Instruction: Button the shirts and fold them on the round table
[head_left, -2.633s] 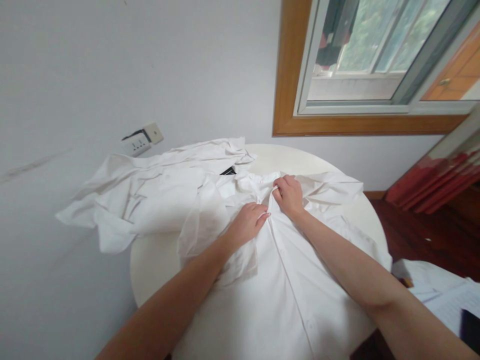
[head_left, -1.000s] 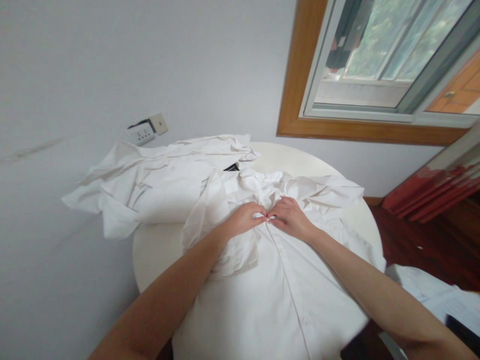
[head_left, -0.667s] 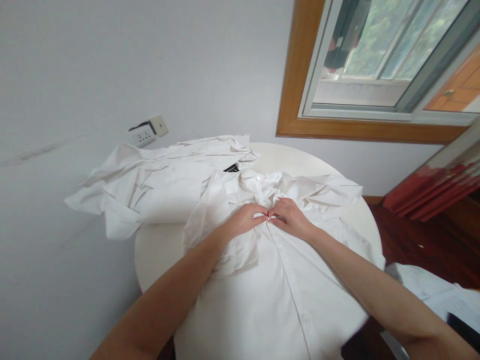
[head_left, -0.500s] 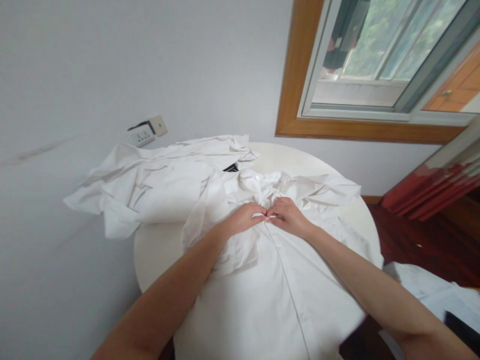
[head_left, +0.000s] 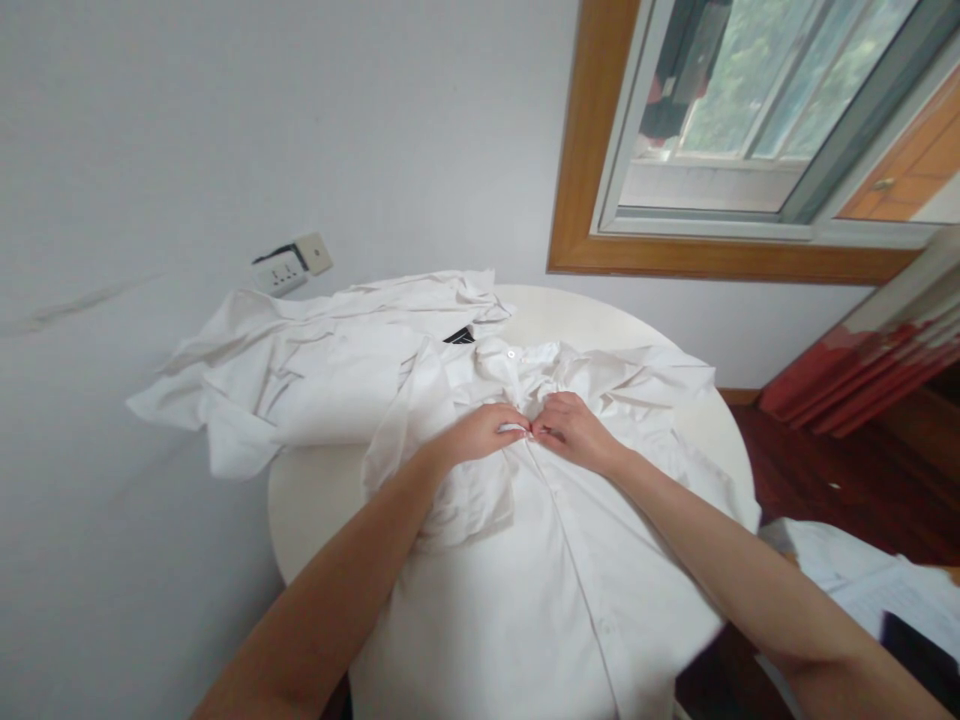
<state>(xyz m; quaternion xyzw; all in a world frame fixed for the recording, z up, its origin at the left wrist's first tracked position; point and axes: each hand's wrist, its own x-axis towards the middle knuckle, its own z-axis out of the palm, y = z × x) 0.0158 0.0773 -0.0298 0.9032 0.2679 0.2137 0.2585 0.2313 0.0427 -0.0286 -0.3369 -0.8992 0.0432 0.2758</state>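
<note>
A white button-up shirt lies front side up, its lower part spread toward me and over the near table edge. My left hand pinches the front placket below the collar from the left side. From the right, my right hand pinches the same spot, its fingertips meeting those of the left. Whatever button is between the fingertips is hidden. One button shows near the collar, and the placket runs down from my hands. The sleeves lie bunched on either side.
Another white garment lies at the left back of the round white table, overhanging its edge. A small black patterned item peeks out beside it. Wall sockets and a wood-framed window are behind. White cloth lies lower right.
Both hands stay pinched at the same place on the placket, with only slight finger movement. The view has shifted a little.
</note>
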